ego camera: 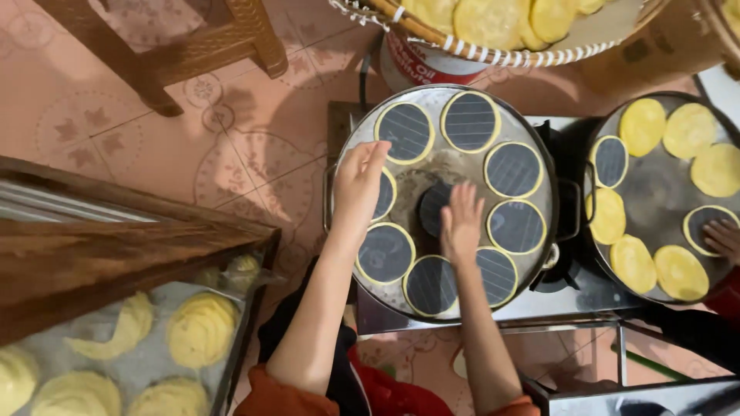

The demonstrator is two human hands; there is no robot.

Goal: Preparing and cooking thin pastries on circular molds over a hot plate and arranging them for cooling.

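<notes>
A round metal pan (pixel 532 146) sits on a stove and holds several dark round moulds with yellow rims (pixel 469 121) set in a ring around a dark centre knob (pixel 433 206). My left hand (pixel 358 185) rests flat on a mould at the pan's left side, fingers stretched toward the top-left mould (pixel 404 132). My right hand (pixel 462 219) lies open over the pan's middle, beside the knob and above a lower mould (pixel 497 275). Neither hand grips anything.
A second pan (pixel 655 189) at right carries yellow flat cakes (pixel 642 126); another person's hand (pixel 723 237) touches a mould there. A woven tray of yellow cakes (pixel 493 23) hangs above. A tray of yellow dough pieces (pixel 202 330) lies lower left, and a wooden stool (pixel 193 46) stands upper left.
</notes>
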